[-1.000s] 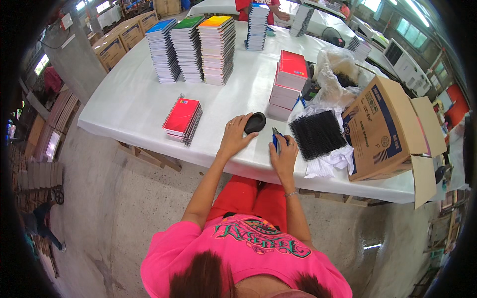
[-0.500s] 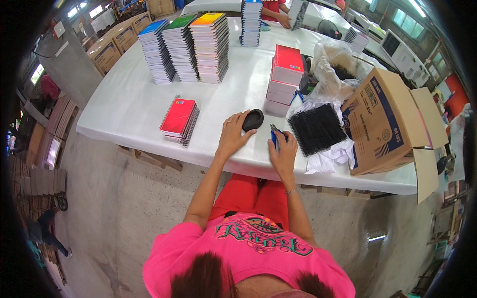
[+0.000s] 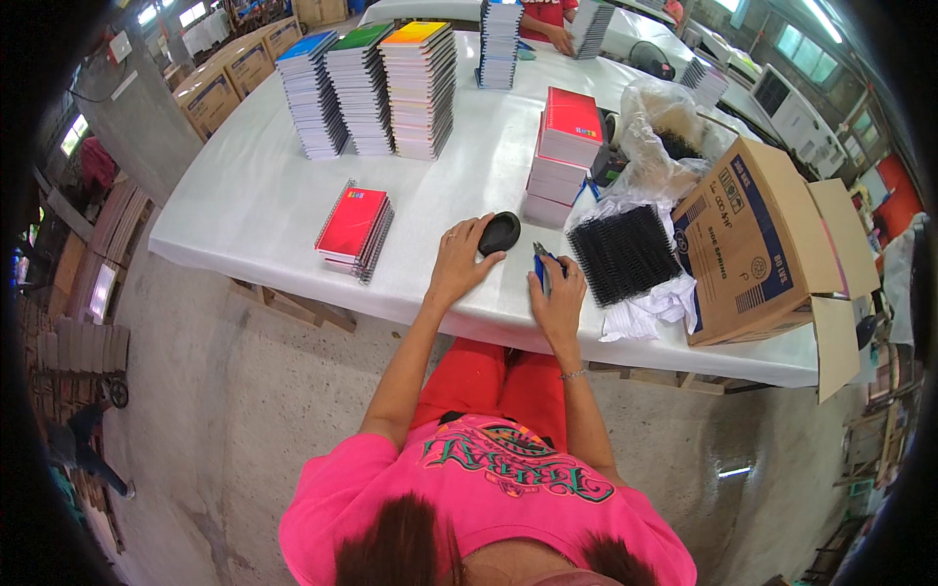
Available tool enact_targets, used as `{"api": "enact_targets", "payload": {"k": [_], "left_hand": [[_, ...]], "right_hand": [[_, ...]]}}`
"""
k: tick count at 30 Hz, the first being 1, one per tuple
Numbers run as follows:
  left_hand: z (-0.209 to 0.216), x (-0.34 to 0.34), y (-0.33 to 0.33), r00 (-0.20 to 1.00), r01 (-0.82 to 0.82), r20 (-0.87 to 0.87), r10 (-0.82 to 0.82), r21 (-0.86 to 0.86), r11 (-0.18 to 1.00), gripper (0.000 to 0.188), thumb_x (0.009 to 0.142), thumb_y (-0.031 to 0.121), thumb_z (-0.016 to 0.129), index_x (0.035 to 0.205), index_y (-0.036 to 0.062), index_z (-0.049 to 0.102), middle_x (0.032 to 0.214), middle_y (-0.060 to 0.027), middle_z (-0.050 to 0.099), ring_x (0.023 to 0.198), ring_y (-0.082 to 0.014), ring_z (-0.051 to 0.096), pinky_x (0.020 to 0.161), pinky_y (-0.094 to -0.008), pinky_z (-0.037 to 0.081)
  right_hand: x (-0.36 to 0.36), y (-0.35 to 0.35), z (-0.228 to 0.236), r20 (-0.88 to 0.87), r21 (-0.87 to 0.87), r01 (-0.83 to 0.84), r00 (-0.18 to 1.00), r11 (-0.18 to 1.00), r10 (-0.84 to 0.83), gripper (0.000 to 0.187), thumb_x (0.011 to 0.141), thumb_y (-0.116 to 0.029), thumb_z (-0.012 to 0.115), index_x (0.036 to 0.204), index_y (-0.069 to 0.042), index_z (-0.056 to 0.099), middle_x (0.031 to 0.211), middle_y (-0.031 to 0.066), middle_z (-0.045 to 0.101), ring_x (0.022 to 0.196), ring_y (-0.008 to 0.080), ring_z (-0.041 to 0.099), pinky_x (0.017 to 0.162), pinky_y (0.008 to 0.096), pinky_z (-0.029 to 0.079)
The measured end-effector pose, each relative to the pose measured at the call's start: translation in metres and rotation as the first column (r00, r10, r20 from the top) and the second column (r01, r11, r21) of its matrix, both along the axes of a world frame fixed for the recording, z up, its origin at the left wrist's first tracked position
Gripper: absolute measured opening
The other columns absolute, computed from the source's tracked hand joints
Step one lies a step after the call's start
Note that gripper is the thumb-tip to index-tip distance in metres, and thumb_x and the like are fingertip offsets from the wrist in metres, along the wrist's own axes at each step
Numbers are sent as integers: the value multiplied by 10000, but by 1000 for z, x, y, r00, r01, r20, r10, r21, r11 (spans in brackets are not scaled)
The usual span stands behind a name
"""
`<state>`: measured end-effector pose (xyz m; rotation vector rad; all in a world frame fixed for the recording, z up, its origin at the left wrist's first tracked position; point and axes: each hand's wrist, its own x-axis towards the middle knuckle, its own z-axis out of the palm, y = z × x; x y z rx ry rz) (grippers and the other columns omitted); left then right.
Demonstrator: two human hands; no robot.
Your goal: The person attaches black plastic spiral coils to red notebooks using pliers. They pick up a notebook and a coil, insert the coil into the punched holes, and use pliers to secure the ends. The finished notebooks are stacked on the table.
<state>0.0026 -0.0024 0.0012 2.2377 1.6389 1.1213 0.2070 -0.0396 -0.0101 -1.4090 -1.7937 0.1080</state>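
My left hand (image 3: 457, 264) rests on the white-covered table, its fingers and thumb around the edge of a black, round, dish-like object (image 3: 501, 232). Just to the right, my right hand (image 3: 561, 303) grips blue-handled cutting pliers (image 3: 541, 262), their jaws directed away from me. A small pile of red spiral notebooks (image 3: 354, 225) lies left of my left hand. Beyond my right hand rises a taller stack of red-covered books (image 3: 567, 137). Black spiral binding coils (image 3: 623, 254) lie bunched on white crumpled material (image 3: 650, 313) to the right.
An open cardboard box (image 3: 747, 249) stands at the table's right end, with a clear plastic bag (image 3: 655, 127) behind it. Tall notebook stacks with blue (image 3: 311, 103), green (image 3: 362, 93) and yellow (image 3: 420, 93) covers stand far left. Another person's hand (image 3: 561, 41) is across the table.
Both hands keep their holds on the black round object and the pliers, almost unmoved. The view has shifted very slightly.
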Motion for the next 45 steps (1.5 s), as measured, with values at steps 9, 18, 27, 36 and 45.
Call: {"api": "enact_targets", "payload": {"k": [9, 18, 27, 36, 45], "left_hand": [[-1, -1, 1, 1000, 4, 1, -4, 26, 1000, 701, 845, 346, 720, 1434, 87, 441, 1315, -150, 535, 1248, -330, 491, 1080, -455, 337], [1, -1, 0, 1000, 7, 14, -7, 12, 1000, 703, 842, 346, 723, 1438, 100, 442, 1326, -156, 535, 1258, -329, 490, 1082, -455, 336], [1, 1, -2, 1000, 1, 12, 0, -4, 1000, 705, 851, 357, 716, 1454, 129, 431, 1348, -160, 515, 1276, -331, 475, 1096, -468, 322], [2, -1, -1, 999, 40, -30, -40, 2, 999, 722, 822, 321, 738, 1446, 110, 442, 1327, -152, 550, 1255, -329, 497, 1097, -471, 312], [10, 9, 6, 989, 146, 29, -145, -33, 989, 730, 796, 345, 770, 1415, 91, 478, 1300, -139, 583, 1232, -319, 514, 1091, -479, 292]], "right_hand": [[-1, -1, 1, 20, 13, 0, 1000, 1000, -1, 400, 865, -231, 692, 1216, -59, 612, 1226, 195, 520, 1166, 366, 476, 1019, 477, 357], [-1, 0, 0, 33, 35, 4, 999, 999, -5, 403, 862, -227, 698, 1215, -56, 608, 1217, 195, 520, 1159, 364, 479, 1014, 477, 360], [1, -1, 1, 20, 42, -4, 1000, 999, 4, 380, 866, -230, 691, 1192, -48, 620, 1211, 200, 524, 1143, 365, 485, 1006, 480, 359], [20, 32, 44, -322, 222, 43, 946, 974, 32, 278, 893, -146, 673, 1143, -31, 630, 1119, 163, 573, 1102, 333, 518, 994, 423, 384], [52, 129, 160, -671, 18, -120, 735, 993, 101, 453, 955, -414, 630, 1159, -10, 634, 976, 75, 642, 876, 151, 582, 773, 300, 486]]}}
